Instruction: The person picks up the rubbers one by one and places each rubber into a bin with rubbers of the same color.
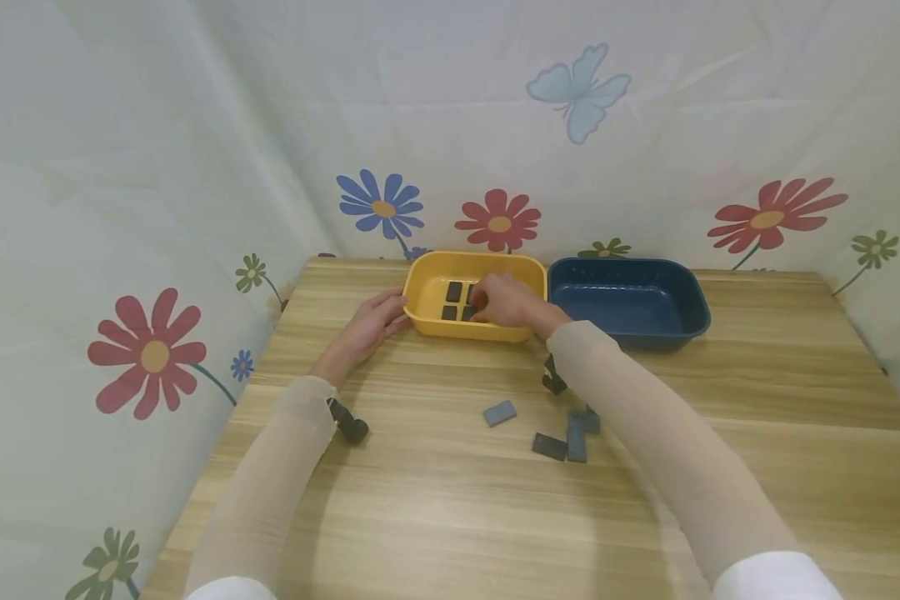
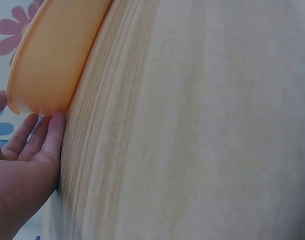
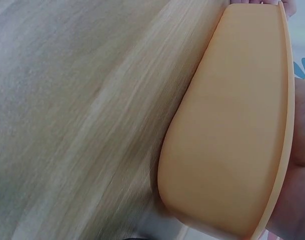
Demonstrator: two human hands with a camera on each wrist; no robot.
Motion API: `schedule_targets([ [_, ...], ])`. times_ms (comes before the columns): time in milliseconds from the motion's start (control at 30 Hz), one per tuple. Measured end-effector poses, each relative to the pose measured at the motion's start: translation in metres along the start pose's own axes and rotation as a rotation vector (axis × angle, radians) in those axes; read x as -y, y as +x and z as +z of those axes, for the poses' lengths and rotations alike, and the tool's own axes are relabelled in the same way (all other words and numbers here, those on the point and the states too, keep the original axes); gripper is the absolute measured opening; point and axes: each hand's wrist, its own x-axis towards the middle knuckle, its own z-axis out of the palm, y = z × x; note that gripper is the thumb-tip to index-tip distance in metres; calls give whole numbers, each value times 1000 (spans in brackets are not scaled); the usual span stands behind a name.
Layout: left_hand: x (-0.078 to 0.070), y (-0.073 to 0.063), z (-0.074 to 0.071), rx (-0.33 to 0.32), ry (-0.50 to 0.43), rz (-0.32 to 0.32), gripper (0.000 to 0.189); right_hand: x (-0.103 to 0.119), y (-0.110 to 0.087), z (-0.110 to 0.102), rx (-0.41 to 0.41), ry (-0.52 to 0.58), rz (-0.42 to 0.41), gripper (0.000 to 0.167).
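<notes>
A yellow plastic bin (image 1: 457,331) stands at the far side of the table, with several small dark rectangular tiles (image 1: 453,292) laid in rows on its floor. My left hand (image 1: 372,323) touches the bin's left end; in the left wrist view its fairly straight fingertips meet the end wall low down, and the thumb is by the rim. Inside the bin is my right hand (image 1: 506,300), fingers pointing down at the tiles near the middle. Whether it holds a tile is hidden. The right wrist view shows mostly the bin's outer wall (image 3: 222,120), with part of that hand behind the rim.
A dark blue bin (image 1: 622,321) adjoins the yellow one on the right. Nearer on the wooden table (image 1: 420,508) lie a lone grey tile (image 1: 500,413) and a loose group of grey tiles (image 1: 577,444), partly under the right forearm. A flower-printed curtain (image 1: 435,125) hangs behind.
</notes>
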Motion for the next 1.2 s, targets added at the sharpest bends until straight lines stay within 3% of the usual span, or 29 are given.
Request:
schedule_targets([
  [733,1,-5,6,2,25,-7,57,1,-3,2,10,10,35,37],
  [967,0,-4,6,-11,8,-6,55,2,-11,-16,-11,7,-28,37],
  [1200,-3,-4,4,-13,1,0,55,17,-38,-37,-42,-73,-158,30],
])
